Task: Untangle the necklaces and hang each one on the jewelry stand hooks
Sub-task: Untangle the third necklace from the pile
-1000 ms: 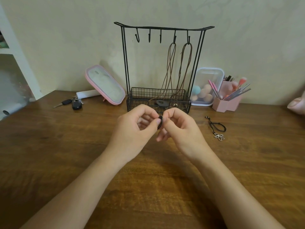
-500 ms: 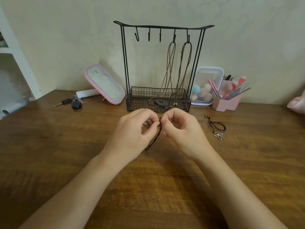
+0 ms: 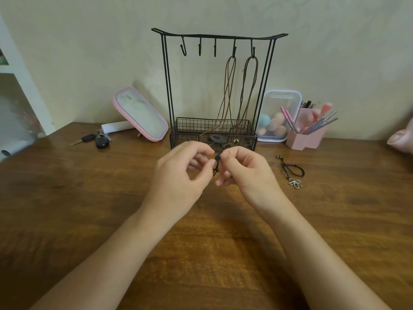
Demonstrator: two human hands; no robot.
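Both left hand (image 3: 183, 173) & right hand (image 3: 245, 171) pinch black cord necklace (image 3: 217, 158) nr table's (image 3: 67, 198) far edge, before jewelry stand (image 3: 223, 38); cord hung lower 0.5 s ago.

Black is being shown by the wire stand (image 3: 223, 38) and held cord (image 3: 218, 157), brown by the hung necklaces (image 3: 228, 95) and grained table (image 3: 89, 198), pink by the mirror frame (image 3: 154, 138) and brush holder (image 3: 299, 139).
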